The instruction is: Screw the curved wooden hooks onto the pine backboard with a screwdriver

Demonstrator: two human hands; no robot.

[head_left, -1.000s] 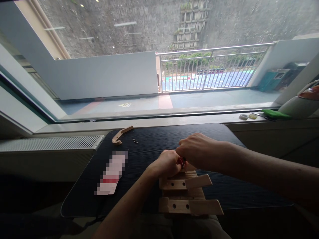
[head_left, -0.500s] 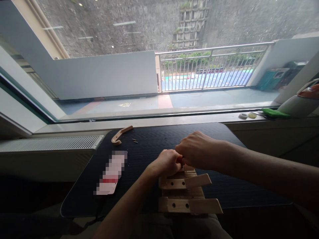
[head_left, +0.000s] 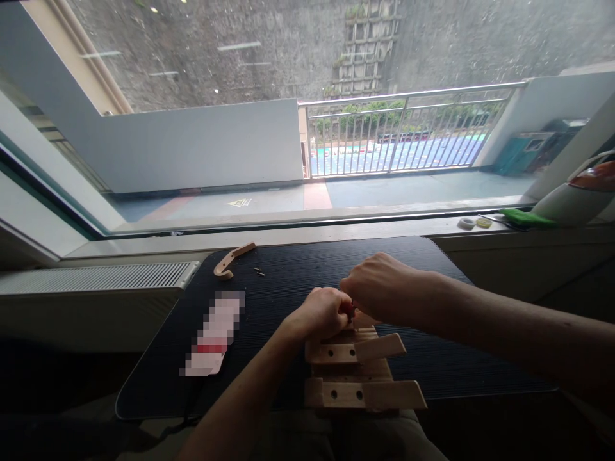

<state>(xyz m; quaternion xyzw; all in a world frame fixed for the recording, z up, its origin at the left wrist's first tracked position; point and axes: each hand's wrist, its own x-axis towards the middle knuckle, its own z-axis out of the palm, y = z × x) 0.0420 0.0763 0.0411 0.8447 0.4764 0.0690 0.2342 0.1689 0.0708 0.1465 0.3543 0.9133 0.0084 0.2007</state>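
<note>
A wooden rack base (head_left: 379, 369) lies at the near edge of the dark table, partly over my lap. Two pale wooden hooks sit across it, a nearer hook (head_left: 391, 394) and a farther hook (head_left: 379, 349), each with two dark screw holes. My left hand (head_left: 327, 312) is closed at the rack's far end, its fingertips curled by a small red and dark piece. Right against it, my right hand (head_left: 372, 285) is closed in a fist, knuckles up. What either hand grips is hidden by the fingers. Another wooden piece shows partly beneath them.
A loose curved wooden hook (head_left: 235, 259) lies at the table's far left, with several small screws (head_left: 259, 272) beside it. Nearer is a blurred pink flat item (head_left: 216, 333). The windowsill (head_left: 384, 234) holds tape rolls (head_left: 467, 223) and a green cloth (head_left: 528, 218).
My right hand has shifted very slightly at the same spot, and more of the red and dark piece shows between the hands. My left hand stays put.
</note>
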